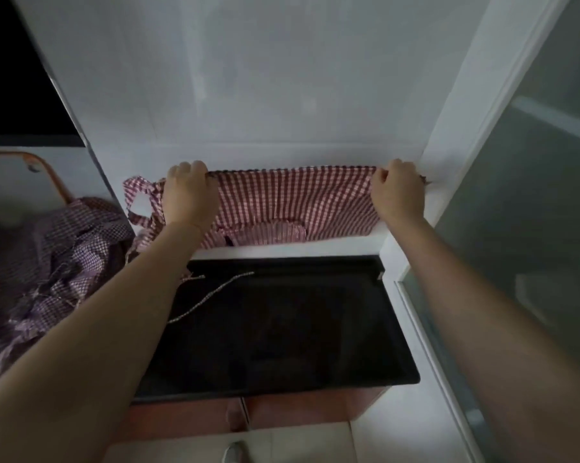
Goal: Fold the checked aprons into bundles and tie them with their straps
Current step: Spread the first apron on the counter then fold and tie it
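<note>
The red-and-white checked apron (292,202) is stretched along the white ledge (281,250) at the wall; its lower part bunches, folds unclear. The left hand (190,195) and right hand (397,192) each grip a top corner. A strap (211,292) trails over the dark tray (348,329). A dim purple checked pile (44,272) is cut off at left.

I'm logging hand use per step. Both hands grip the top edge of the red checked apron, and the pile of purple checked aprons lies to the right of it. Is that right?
Not quite. The head view shows the pile lying to the left of the red apron, not the right. The rest holds: the left hand and right hand each grip its top edge.
</note>
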